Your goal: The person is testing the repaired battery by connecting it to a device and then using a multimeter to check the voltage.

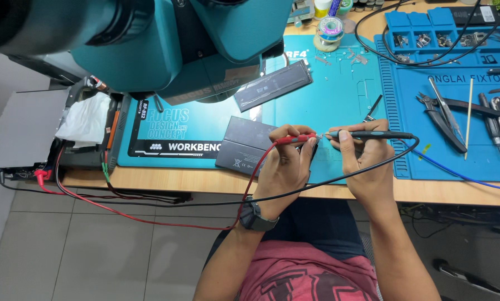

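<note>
My left hand (286, 161) pinches a red test probe (296, 139) whose red lead (149, 220) runs down and left under the table edge. A black test probe (372, 135) sits in my right hand (364, 159), its black lead (344, 178) looping back to the left. The two probe tips meet between my hands over a teal work mat (339, 89). Just left of my left hand lie two flat dark battery cells (244, 145); a longer dark battery (273, 85) lies further back.
A large teal microscope head (166, 39) hangs over the mat's left part. To the right, a blue ribbed mat (428, 150) carries pliers (442, 114), tweezers, a wooden stick (469, 111) and screw trays. A solder spool (330, 28) stands at the back. White tissue (85, 120) lies left.
</note>
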